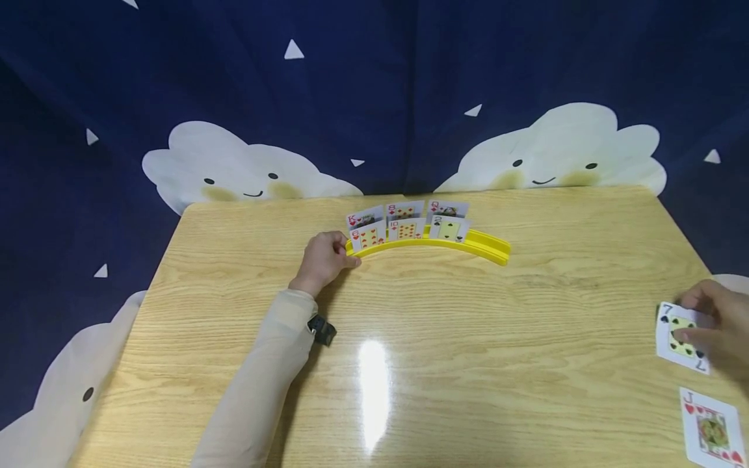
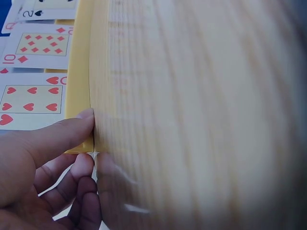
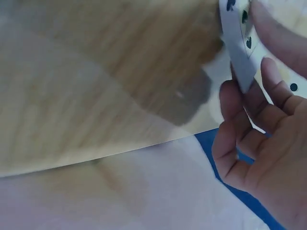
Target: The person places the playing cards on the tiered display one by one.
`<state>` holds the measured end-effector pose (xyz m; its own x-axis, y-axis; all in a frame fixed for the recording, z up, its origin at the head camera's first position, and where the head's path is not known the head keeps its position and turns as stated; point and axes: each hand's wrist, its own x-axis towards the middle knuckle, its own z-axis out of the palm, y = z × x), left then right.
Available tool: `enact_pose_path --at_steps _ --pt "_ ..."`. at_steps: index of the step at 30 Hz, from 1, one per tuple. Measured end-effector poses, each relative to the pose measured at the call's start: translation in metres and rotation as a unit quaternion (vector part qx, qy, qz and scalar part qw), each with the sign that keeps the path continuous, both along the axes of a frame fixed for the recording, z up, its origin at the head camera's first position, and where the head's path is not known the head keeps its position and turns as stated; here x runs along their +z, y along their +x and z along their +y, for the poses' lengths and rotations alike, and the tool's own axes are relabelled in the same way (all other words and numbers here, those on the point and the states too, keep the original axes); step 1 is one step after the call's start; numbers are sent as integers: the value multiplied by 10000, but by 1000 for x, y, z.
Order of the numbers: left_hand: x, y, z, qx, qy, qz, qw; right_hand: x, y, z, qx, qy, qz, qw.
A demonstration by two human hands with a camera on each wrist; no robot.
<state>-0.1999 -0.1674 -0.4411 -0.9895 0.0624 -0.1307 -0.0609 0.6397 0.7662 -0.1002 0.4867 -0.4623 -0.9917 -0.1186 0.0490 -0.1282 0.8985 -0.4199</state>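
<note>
A curved yellow card holder point(image 1: 489, 246) stands near the table's back edge. Its front row has a six of hearts point(image 1: 369, 238), a ten of diamonds point(image 1: 406, 229) and a two of spades point(image 1: 449, 229). Behind them stand a red king point(image 1: 365, 217), an eight of diamonds point(image 1: 405, 209) and a red queen point(image 1: 448, 208). With thumb and fingers, my left hand point(image 1: 325, 257) grips the holder's left end. At the far right, my right hand point(image 1: 725, 318) pinches a seven of spades point(image 1: 679, 350); in the right wrist view this card point(image 3: 238, 52) is tilted up.
A jack of hearts point(image 1: 712, 429) lies face up on the wooden table point(image 1: 491, 364) at the lower right. Behind the table hangs a dark blue curtain point(image 1: 374, 84) with white clouds. A black strap point(image 1: 322, 329) is on the left wrist.
</note>
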Motion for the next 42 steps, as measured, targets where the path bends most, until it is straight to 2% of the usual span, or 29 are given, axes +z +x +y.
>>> enact_pose_path --at_steps 3,5,7,9,12,14,17,23,31,36,42 --pt "0 -1 1 -5 -14 -23 10000 5 -5 -9 3 -579 339 9977" --pt "1 -1 2 -8 -13 -28 10000 16 -10 -21 38 -881 496 9949" --pt "1 -1 2 -5 -18 -41 10000 34 -16 -38 127 -903 526 9944" --pt "1 -1 2 -4 -17 -63 10000 53 -23 -61 124 -692 509 9962" --pt "2 0 2 19 -17 -81 10000 77 -33 -96 -45 -628 456 9970" --pt "2 0 1 25 -18 -74 10000 88 -41 -118 -79 -727 552 9958" --pt "2 0 1 40 -24 -50 10000 98 -54 -149 140 -973 890 9912" --pt "0 -1 1 1 8 -34 10000 104 -80 -194 818 -1222 1647 9753" --pt "0 -2 -1 23 -15 -78 10000 102 -101 -226 1118 -1668 2167 9554" --pt "-1 -3 -2 42 -28 -136 9999 95 -112 -238 1248 -1710 2298 9499" --pt "-2 -3 1 69 -54 -212 9997 85 -117 -248 1299 -1728 2150 9524"
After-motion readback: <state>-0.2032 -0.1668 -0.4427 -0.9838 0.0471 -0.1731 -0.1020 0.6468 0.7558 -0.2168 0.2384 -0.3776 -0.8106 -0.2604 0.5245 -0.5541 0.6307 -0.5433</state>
